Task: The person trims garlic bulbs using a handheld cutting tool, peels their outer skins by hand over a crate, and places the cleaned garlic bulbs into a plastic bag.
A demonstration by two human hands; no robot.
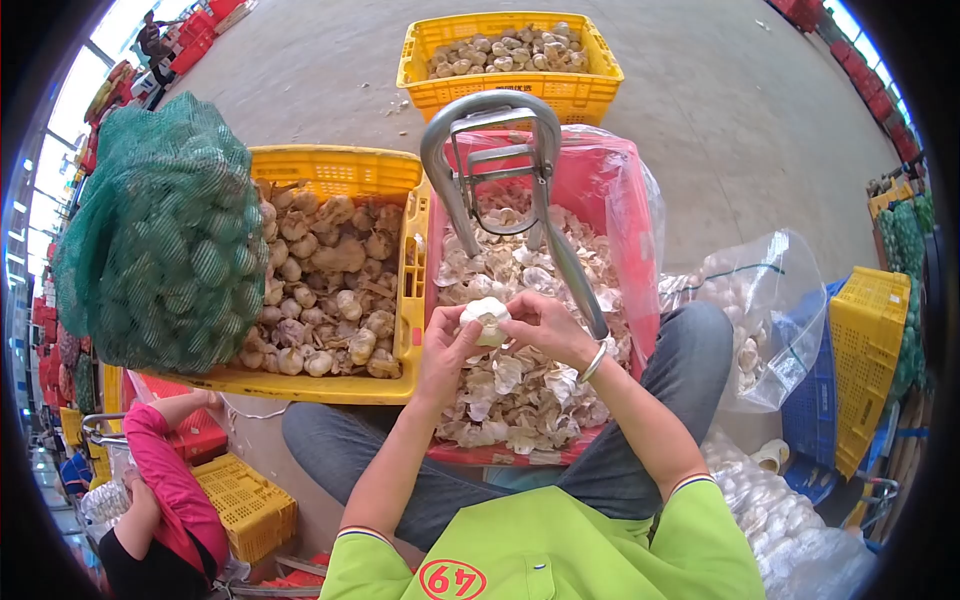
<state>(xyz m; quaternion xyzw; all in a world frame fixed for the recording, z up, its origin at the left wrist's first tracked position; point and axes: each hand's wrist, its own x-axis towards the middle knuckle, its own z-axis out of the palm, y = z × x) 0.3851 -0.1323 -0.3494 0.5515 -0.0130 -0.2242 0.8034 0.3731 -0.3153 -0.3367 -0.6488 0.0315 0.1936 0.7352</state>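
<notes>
A white garlic bulb (485, 318) is held between my two hands, above a pink bin (622, 190) of papery garlic skins (520, 400). My left hand (445, 345) is closed on the bulb's left side, its thumb and fingers wrapped round it. From the right, the fingertips of my right hand (540, 325) pinch the bulb's edge. A bent metal tube frame (490, 100) stands over the bin just beyond my hands. To the left, a yellow crate (411, 290) holds many unpeeled garlic bulbs (310, 330).
A green mesh sack (165, 240) of garlic rests on the left crate. Another yellow crate (510, 95) of garlic stands ahead on the floor. Clear plastic bags (745, 310) of white bulbs and stacked crates (865, 360) are at right. A person in pink (175, 480) sits at lower left.
</notes>
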